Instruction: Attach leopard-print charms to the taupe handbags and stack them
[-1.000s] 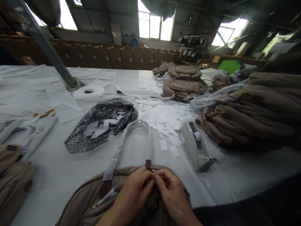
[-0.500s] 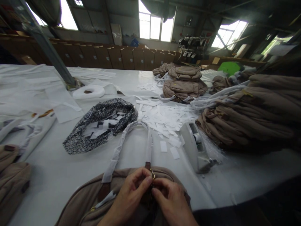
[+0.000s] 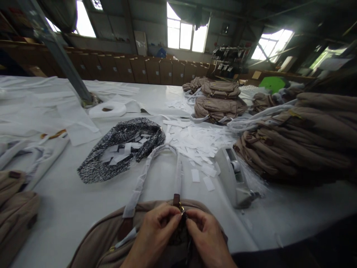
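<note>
A brown fabric handbag [image 3: 95, 232] lies in front of me, its looped handle [image 3: 147, 167] covered in white wrapping. By the handle's right leather tab [image 3: 176, 200], a small gold-coloured metal clip [image 3: 182, 208] shows between my fingertips. My left hand [image 3: 157, 229] pinches it from the left, thumb against forefinger. Close beside it, my right hand [image 3: 208, 234] is closed in a pinch at the same clip; its exact hold is partly hidden. Something dark, like a strap, hangs below between the hands. A white paper-wrapped zip pull [image 3: 126, 237] rests on the bag's front.
A grey tape dispenser [image 3: 234, 178] stands right of the bag. Beyond lie white paper slips [image 3: 195, 139] and a black-and-white woven basket [image 3: 96, 167] holding more slips. Brown bags [image 3: 301, 145] are piled at right, others [image 3: 19, 208] at left. A metal post [image 3: 64, 63] rises from the table.
My right hand has shifted slightly right, opening a small gap between the hands, and more of the dark piece shows there. Both hands stay pinched at the clip. The view has tilted slightly.
</note>
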Action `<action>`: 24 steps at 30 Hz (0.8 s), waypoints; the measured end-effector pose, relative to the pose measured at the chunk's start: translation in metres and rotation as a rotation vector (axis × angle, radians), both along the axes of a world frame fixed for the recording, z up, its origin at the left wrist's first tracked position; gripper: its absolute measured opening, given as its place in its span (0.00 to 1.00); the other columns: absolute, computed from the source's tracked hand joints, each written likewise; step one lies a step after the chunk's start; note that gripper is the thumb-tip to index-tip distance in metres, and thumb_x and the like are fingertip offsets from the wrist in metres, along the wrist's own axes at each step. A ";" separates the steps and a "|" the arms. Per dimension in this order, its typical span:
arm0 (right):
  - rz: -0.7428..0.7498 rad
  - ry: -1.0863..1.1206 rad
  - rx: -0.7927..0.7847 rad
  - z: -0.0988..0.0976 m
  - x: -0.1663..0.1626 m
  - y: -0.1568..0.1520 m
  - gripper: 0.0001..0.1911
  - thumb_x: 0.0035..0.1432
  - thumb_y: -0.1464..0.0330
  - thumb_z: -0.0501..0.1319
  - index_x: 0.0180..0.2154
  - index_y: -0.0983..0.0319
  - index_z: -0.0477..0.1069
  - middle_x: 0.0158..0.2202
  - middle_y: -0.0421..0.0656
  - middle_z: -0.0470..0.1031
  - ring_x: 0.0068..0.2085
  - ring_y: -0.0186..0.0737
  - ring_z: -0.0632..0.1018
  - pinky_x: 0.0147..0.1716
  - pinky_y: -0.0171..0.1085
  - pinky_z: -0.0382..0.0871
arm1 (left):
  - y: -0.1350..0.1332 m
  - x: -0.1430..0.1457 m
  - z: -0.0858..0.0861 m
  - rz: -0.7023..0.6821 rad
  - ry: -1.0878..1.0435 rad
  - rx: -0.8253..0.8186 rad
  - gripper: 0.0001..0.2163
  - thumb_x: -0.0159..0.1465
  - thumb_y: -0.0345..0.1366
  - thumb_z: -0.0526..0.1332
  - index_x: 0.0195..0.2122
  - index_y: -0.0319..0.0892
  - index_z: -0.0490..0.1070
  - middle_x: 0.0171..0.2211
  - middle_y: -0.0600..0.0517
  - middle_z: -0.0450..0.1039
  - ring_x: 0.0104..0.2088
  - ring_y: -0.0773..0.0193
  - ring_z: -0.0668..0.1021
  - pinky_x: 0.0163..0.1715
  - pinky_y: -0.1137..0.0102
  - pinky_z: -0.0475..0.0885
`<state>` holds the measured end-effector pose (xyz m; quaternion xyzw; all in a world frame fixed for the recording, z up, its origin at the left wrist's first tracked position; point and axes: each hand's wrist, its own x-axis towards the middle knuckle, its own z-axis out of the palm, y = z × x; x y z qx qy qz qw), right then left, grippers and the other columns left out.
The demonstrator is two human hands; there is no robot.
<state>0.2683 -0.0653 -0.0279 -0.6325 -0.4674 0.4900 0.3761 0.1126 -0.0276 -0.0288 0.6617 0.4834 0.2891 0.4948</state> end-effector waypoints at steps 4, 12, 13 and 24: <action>0.008 0.147 -0.051 -0.001 0.003 0.002 0.13 0.54 0.67 0.58 0.40 0.65 0.77 0.33 0.45 0.80 0.36 0.43 0.79 0.38 0.36 0.72 | -0.004 0.005 -0.002 -0.006 0.145 0.152 0.08 0.60 0.33 0.58 0.24 0.42 0.72 0.24 0.54 0.67 0.27 0.66 0.72 0.27 0.74 0.63; -0.036 0.173 -0.041 -0.004 0.001 0.000 0.12 0.52 0.66 0.60 0.38 0.65 0.75 0.33 0.46 0.79 0.31 0.42 0.79 0.36 0.37 0.73 | -0.004 0.008 -0.007 0.072 0.215 0.188 0.08 0.58 0.33 0.58 0.22 0.42 0.69 0.22 0.54 0.67 0.25 0.65 0.72 0.25 0.74 0.62; -0.037 0.164 -0.042 -0.003 0.000 0.000 0.12 0.52 0.66 0.60 0.37 0.65 0.75 0.32 0.46 0.79 0.30 0.41 0.79 0.35 0.37 0.73 | -0.004 0.009 -0.008 0.077 0.219 0.190 0.08 0.58 0.33 0.58 0.22 0.42 0.69 0.22 0.54 0.67 0.24 0.65 0.72 0.25 0.74 0.62; -0.071 0.077 0.001 -0.015 -0.002 -0.005 0.14 0.52 0.64 0.59 0.41 0.63 0.70 0.29 0.44 0.79 0.32 0.43 0.79 0.34 0.37 0.73 | -0.014 0.023 -0.016 0.072 0.289 0.281 0.08 0.61 0.30 0.55 0.26 0.43 0.69 0.28 0.52 0.70 0.29 0.64 0.75 0.29 0.73 0.66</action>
